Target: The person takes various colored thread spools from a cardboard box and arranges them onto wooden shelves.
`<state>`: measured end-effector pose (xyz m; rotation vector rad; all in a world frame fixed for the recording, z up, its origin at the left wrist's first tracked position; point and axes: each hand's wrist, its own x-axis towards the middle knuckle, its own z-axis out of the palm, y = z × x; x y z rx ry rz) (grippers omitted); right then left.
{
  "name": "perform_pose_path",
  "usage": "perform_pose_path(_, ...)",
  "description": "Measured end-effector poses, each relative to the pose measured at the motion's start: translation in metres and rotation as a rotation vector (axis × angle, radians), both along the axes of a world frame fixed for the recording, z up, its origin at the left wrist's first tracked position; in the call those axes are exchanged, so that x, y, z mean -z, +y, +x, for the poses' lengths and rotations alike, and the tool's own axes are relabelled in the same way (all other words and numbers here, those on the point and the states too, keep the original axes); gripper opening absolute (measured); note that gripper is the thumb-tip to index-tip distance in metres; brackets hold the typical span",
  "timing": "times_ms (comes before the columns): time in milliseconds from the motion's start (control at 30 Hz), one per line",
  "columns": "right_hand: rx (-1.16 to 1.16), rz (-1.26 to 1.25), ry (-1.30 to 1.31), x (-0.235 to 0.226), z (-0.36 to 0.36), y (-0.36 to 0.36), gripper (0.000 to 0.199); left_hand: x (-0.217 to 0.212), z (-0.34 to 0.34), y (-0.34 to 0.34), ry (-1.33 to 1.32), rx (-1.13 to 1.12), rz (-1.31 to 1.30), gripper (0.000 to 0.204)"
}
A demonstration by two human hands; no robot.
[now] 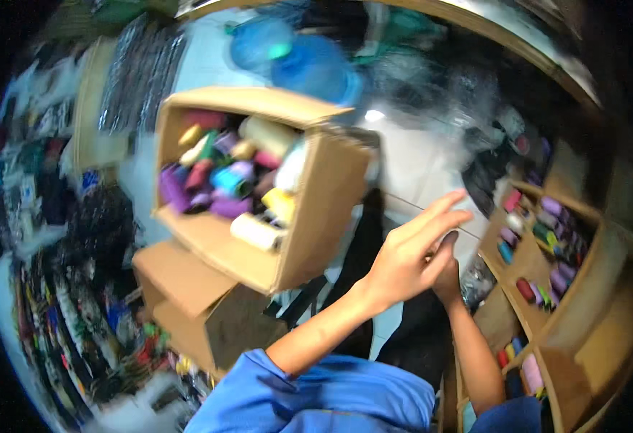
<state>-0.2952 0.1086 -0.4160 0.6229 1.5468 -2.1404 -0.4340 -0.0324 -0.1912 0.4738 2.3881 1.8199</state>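
Note:
My left hand (405, 258) is raised in front of me, its fingers stretched out and slightly apart toward the right. Behind and below it, my right hand (446, 280) is largely covered by the left one, and its fingers cannot be made out. The two hands overlap in the picture; whether they touch is unclear. To the left of them stands a cardboard box (331, 209) with its opening toward me, filled with thread spools (230, 180) in purple, blue, red, yellow and cream. A cream cone (256, 232) lies by its near edge.
Wooden cubbyhole shelves (525, 270) with more spools line the right side. Another cardboard box (186, 278) sits under the full one. Blue plastic containers (305, 65) stand at the back on the tiled floor (406, 162). Dark plastic-wrapped bundles (143, 68) fill the left.

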Motion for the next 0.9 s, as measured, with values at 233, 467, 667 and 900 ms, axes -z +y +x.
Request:
perform_pose_path(233, -0.424, 0.325, 0.116, -0.056, -0.032, -0.021, 0.04, -0.058, -0.031, -0.212, -0.038, -0.696, -0.441, 0.014)
perform_pose_path(467, -0.263, 0.437, 0.048, -0.031, -0.104, 0.053, 0.04, 0.032, -0.043, -0.308, -0.673, -0.704, -1.197, 0.056)
perform_pose_path(667, -0.236, 0.456, 0.016, -0.035, -0.123, 0.057, 0.039, 0.071, -0.05, -0.303, -0.752, -0.77, -1.106, 0.054)
perform_pose_path(900, -0.391, 0.446, 0.02, -0.064, -0.104, -0.006, 0.035, 0.027, -0.04, -0.311, -1.154, -0.853, 0.031, 0.03)
